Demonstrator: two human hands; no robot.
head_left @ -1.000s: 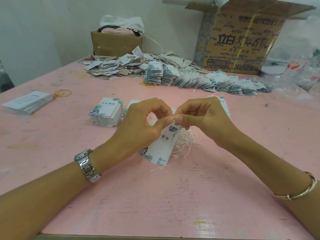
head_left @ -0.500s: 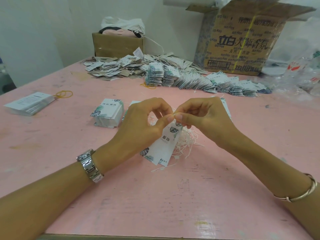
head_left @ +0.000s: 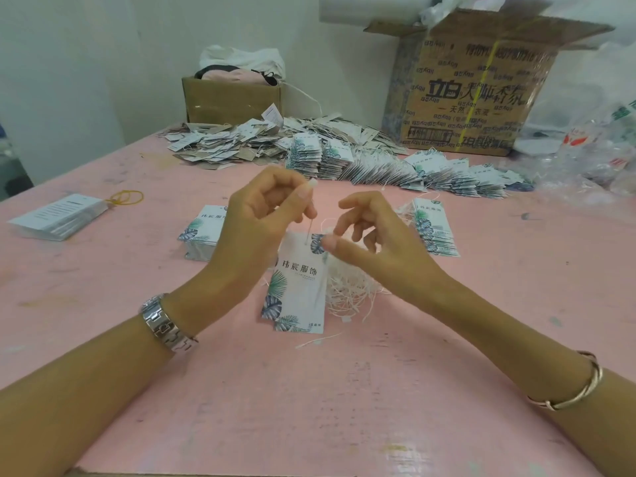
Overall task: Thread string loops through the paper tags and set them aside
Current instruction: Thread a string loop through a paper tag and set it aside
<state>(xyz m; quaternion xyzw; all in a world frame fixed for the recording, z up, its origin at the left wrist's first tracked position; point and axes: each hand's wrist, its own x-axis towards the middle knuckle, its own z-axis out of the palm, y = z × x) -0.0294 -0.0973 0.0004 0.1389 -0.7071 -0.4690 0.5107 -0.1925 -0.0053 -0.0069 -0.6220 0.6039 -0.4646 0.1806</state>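
A white paper tag [head_left: 298,290] with green leaf prints hangs over the pink table [head_left: 309,407], a white string loop [head_left: 308,228] running up from its top hole. My left hand [head_left: 261,218] pinches the upper end of that string between thumb and forefinger. My right hand [head_left: 371,235] pinches the tag's top right corner, other fingers spread. A tangle of loose white strings [head_left: 351,294] lies under and behind the tag. Unthreaded tag stacks [head_left: 203,235] sit behind my left hand; another tag stack [head_left: 433,225] lies beyond my right hand.
A long row of strung tags [head_left: 413,170] and a heap of brown and white tags [head_left: 234,146] fill the table's back. Two cardboard boxes [head_left: 471,91] [head_left: 227,98] stand behind. A white card stack [head_left: 58,216] and yellow rubber band [head_left: 127,197] lie far left. Plastic bags [head_left: 592,156] lie right.
My hands, pressed together at the tag's top before, have parted. The left hand has risen, drawing the string up through the hole, and the tag now hangs in full view.
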